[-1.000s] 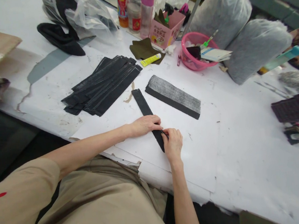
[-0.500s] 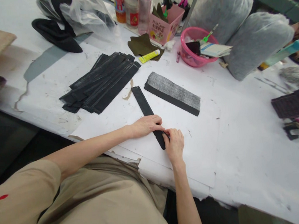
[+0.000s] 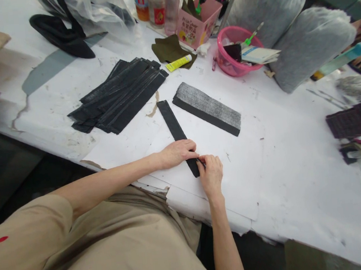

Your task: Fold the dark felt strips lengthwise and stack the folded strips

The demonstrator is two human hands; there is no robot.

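Observation:
A narrow black fabric strip (image 3: 171, 121) lies slantwise on the white-covered table, a lengthwise fold along its side. My left hand (image 3: 176, 153) rests across its lower half, fingers closed and pressing it down, the thumb reaching toward my other hand. At the right edge, close to the strip's near end, my right hand (image 3: 211, 172) pinches the folded edge between thumb and fingers; the fingertips are partly hidden. Just beyond is a stack of strips with a grey fuzzy top (image 3: 208, 106) and black sides. Up and to the left, more black strips (image 3: 120, 96) are fanned out in a pile.
Behind the strips lie a yellow tube (image 3: 178, 63) and an olive fabric piece (image 3: 168, 48). A pink basket (image 3: 236, 71), a pink box (image 3: 190, 31) and bottles stand at the back, beside stuffed pale bags (image 3: 313, 43). The table's near edge (image 3: 207, 207) has torn paper.
The whole view has shifted slightly. Both hands keep nearly the same grip on the strip, with only slight finger movement at most.

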